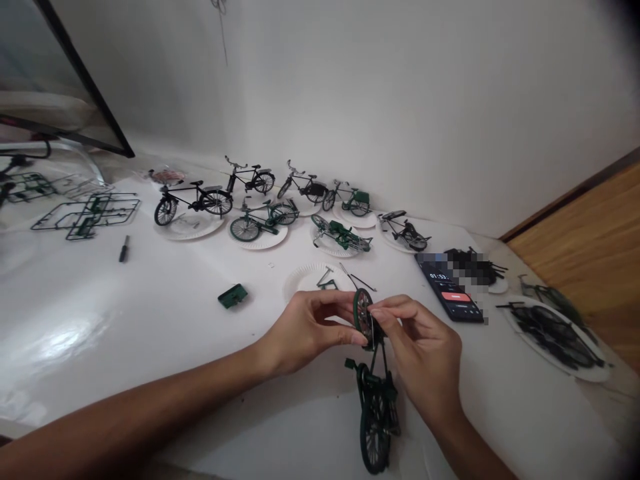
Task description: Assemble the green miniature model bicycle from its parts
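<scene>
A dark green model bicycle (pixel 375 400) is held upright over the front of the table, its far wheel (pixel 363 313) between my two hands. My left hand (pixel 315 327) is closed, thumb and fingers pinching the rim of that wheel from the left. From the right, my right hand (pixel 417 340) is closed at the wheel's hub and fork, its thumb and forefinger pressed together beside a thin light rod. The rear wheel hangs toward me. Just beyond the hands, a paper plate (pixel 297 280) carries small green parts.
Several finished-looking model bicycles (pixel 260 220) stand or lie on paper plates along the wall. A phone (pixel 450 293) lies at right, near a plate of black parts (pixel 550 337). At left are green part frames (pixel 90 217), a small screwdriver (pixel 124 250) and a green box piece (pixel 233 295).
</scene>
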Motion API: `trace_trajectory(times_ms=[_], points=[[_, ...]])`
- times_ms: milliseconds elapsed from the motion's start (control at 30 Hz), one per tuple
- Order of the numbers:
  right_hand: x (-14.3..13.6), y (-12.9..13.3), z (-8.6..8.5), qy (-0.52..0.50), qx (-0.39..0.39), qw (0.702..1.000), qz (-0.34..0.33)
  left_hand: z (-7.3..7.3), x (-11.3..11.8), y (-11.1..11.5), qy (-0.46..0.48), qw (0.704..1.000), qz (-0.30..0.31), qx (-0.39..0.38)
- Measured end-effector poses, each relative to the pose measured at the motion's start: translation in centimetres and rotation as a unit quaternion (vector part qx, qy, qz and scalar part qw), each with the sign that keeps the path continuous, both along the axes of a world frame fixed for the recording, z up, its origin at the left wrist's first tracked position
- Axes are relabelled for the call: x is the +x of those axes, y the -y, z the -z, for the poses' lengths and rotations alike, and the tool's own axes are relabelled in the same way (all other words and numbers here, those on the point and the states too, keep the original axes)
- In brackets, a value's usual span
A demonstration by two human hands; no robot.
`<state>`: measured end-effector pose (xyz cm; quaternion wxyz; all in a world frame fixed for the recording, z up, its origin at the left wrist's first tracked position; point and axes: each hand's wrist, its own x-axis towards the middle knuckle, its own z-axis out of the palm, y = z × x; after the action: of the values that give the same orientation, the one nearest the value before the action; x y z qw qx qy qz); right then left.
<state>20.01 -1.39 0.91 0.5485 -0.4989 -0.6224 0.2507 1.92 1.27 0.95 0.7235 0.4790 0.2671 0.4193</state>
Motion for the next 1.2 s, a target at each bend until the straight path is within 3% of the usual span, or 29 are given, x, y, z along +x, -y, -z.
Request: trace_trajectory(times_ms=[333, 667, 1200], points=[[0.63, -0.50, -0.61, 0.034, 0.007, 0.999, -0.014, 0.28, -0.32, -0.40, 0.017, 0.999, 0.028, -0.021], [0.29, 0.04, -0.67, 0.011, -0.051, 0.999, 0.008, 0.29, -0.32, -0.46, 0.020, 0.999, 0.032, -0.023], [0.16, 0.03, -0.09, 0.015, -0.016, 1.000, -0.009, 0.80, -0.32, -0.59, 0.025, 0.998, 0.044, -0.031]])
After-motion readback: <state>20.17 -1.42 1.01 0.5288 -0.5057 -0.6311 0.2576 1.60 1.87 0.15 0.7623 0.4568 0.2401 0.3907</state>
